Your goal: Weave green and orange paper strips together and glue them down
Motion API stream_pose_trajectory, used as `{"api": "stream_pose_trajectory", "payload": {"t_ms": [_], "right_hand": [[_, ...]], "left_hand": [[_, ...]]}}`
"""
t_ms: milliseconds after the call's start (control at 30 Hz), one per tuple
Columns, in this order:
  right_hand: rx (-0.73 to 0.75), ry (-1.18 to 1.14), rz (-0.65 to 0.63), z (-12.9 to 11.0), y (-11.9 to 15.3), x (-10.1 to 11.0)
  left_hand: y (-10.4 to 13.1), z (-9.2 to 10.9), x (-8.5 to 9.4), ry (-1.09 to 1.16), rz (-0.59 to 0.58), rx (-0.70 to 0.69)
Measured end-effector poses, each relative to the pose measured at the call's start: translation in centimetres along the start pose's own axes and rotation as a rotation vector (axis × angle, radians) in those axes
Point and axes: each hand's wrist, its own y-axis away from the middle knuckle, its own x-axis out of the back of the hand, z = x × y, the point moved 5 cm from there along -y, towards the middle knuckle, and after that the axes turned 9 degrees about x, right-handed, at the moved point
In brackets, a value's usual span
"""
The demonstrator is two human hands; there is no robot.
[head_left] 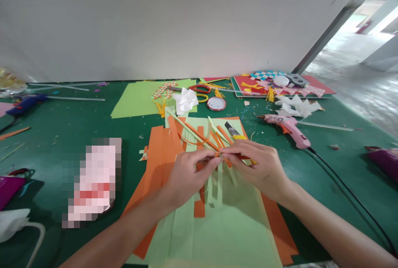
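Observation:
Both hands meet over light green sheets (230,226) at the centre. My left hand (192,172) pinches the left side of a small bundle of thin orange and pale green paper strips (219,176). On the other side, my right hand (259,166) pinches the same strips, its fingertips almost touching those of my left. Some strips fan upward and others hang below the fingers. Orange sheets (155,156) lie under and left of the green ones. A cutter with a yellow handle (239,136) shows just behind my right hand, partly hidden by it.
A pink glue gun (290,129) with a black cord lies at right, a blue one (26,105) at far left. Red-handled scissors (200,89), crumpled tissue (185,100) and a round tin (216,103) sit behind the sheets. A blurred pink object (96,181) lies left.

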Motion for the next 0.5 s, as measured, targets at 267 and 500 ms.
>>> {"api": "stream_pose_trajectory", "payload": {"t_ms": [267,500], "right_hand": [[0.099,0.043,0.042,-0.29,-0.09,-0.12],[0.135,0.076,0.046,-0.53,-0.17,0.04]], "left_hand": [[-0.24,-0.93,-0.64,0.183,-0.133,0.134],[-0.23,-0.53,-0.54,0.25,-0.142,0.111]]}}
